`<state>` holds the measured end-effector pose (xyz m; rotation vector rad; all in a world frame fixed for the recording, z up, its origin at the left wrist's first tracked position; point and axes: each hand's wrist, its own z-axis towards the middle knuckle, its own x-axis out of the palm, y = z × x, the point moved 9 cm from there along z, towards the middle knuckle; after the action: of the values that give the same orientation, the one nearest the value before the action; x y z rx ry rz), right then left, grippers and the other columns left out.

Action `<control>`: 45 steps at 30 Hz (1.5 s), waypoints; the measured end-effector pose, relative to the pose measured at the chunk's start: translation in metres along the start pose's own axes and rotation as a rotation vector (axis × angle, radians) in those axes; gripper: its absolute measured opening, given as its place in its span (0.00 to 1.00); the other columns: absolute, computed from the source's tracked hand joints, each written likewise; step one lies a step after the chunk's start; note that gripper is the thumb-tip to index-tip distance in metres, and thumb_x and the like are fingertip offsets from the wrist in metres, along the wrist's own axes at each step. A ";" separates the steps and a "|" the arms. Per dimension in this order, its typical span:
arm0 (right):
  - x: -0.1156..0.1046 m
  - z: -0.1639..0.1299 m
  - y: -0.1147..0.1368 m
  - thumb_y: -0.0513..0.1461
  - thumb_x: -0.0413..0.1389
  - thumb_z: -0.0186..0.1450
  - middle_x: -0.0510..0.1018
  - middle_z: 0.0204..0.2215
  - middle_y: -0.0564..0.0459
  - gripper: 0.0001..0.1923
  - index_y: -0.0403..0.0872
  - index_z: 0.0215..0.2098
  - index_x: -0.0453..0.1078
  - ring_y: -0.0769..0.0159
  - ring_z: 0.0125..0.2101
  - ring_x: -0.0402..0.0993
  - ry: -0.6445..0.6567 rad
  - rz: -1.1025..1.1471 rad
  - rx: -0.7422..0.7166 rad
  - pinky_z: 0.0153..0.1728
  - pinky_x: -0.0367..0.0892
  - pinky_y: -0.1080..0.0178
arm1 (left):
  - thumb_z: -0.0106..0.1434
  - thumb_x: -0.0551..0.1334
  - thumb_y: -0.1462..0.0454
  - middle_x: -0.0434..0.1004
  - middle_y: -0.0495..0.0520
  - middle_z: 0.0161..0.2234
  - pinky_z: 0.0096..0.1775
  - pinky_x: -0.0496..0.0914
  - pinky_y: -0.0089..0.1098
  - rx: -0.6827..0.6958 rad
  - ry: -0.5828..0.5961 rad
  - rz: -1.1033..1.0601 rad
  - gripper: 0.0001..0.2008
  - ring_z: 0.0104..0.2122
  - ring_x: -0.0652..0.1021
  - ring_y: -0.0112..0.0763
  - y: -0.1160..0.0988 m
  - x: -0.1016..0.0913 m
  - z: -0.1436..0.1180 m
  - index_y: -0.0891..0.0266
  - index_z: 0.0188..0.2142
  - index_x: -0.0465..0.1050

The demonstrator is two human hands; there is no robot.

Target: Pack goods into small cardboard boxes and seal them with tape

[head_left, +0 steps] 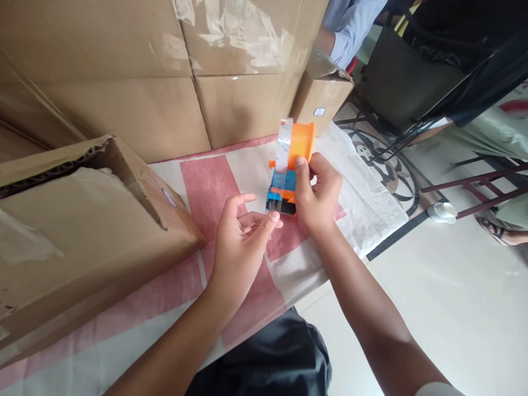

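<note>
My right hand (pixel 319 190) is closed around an orange and blue tape dispenser (pixel 303 144), its thumb pressed on the orange part. A roll of clear tape (pixel 284 144) sits on the dispenser's left side. From the roll, a see-through strip runs down across the blue and black parts towards my left thumb. My left hand (pixel 247 236) is at the dispenser's lower end, with the thumb tip and the fingers behind it together at the strip's end. Its index finger stands out apart from the rest. The dispenser is held above the cloth; my right fingers behind it are hidden.
A red and white checked cloth (pixel 214 190) covers the table. An open cardboard box (pixel 82 236) stands at left, stacked cartons (pixel 136 110) behind, and a small box (pixel 324 96) at the back. Other people are beyond. A white cup (pixel 442 212) is at right.
</note>
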<state>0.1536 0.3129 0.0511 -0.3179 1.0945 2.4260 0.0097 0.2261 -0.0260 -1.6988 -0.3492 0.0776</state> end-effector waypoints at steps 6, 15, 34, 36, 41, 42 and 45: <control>-0.001 0.002 -0.013 0.56 0.52 0.74 0.55 0.20 0.60 0.29 0.48 0.23 0.53 0.73 0.23 0.52 -0.017 0.047 0.124 0.25 0.50 0.63 | 0.65 0.69 0.56 0.83 0.49 0.32 0.39 0.74 0.30 -0.026 0.031 0.009 0.17 0.37 0.83 0.33 0.006 0.004 -0.001 0.57 0.45 0.64; 0.001 0.003 -0.027 0.63 0.50 0.71 0.52 0.19 0.60 0.33 0.48 0.21 0.54 0.74 0.21 0.49 0.006 0.157 0.234 0.22 0.47 0.65 | 0.66 0.67 0.58 0.81 0.48 0.34 0.35 0.68 0.27 -0.023 0.063 0.058 0.12 0.30 0.77 0.26 0.010 0.007 0.000 0.56 0.40 0.63; 0.003 -0.002 -0.033 0.62 0.49 0.72 0.52 0.20 0.59 0.33 0.49 0.22 0.49 0.73 0.22 0.49 -0.012 0.125 0.349 0.23 0.48 0.64 | 0.67 0.66 0.59 0.76 0.46 0.30 0.29 0.61 0.27 0.135 0.092 0.144 0.14 0.29 0.71 0.26 -0.002 0.011 -0.008 0.56 0.36 0.59; 0.004 -0.002 -0.035 0.62 0.49 0.72 0.51 0.20 0.59 0.32 0.50 0.22 0.49 0.73 0.22 0.48 -0.011 0.148 0.361 0.23 0.47 0.64 | 0.67 0.66 0.59 0.75 0.45 0.30 0.30 0.62 0.27 0.127 0.079 0.150 0.14 0.28 0.71 0.25 -0.001 0.009 -0.008 0.56 0.36 0.59; 0.004 -0.003 -0.044 0.61 0.52 0.70 0.52 0.20 0.59 0.33 0.49 0.21 0.49 0.73 0.22 0.48 -0.016 0.198 0.434 0.22 0.46 0.65 | 0.67 0.65 0.59 0.74 0.44 0.29 0.33 0.64 0.28 0.086 0.084 0.179 0.14 0.28 0.70 0.25 0.003 0.009 -0.004 0.56 0.35 0.58; 0.003 -0.004 -0.046 0.61 0.53 0.70 0.52 0.20 0.60 0.32 0.49 0.21 0.49 0.73 0.22 0.47 -0.016 0.205 0.446 0.22 0.46 0.65 | 0.67 0.65 0.59 0.73 0.44 0.29 0.33 0.64 0.28 0.082 0.085 0.183 0.14 0.28 0.70 0.25 0.004 0.009 -0.003 0.56 0.35 0.58; 0.004 -0.005 -0.048 0.59 0.54 0.71 0.51 0.20 0.59 0.32 0.50 0.21 0.48 0.73 0.21 0.47 -0.009 0.236 0.479 0.21 0.46 0.65 | 0.67 0.65 0.58 0.71 0.44 0.28 0.33 0.65 0.28 0.076 0.093 0.190 0.14 0.29 0.71 0.26 0.004 0.011 -0.004 0.56 0.35 0.58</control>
<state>0.1742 0.3382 0.0150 -0.0207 1.7395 2.2539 0.0215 0.2249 -0.0280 -1.6501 -0.1135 0.1498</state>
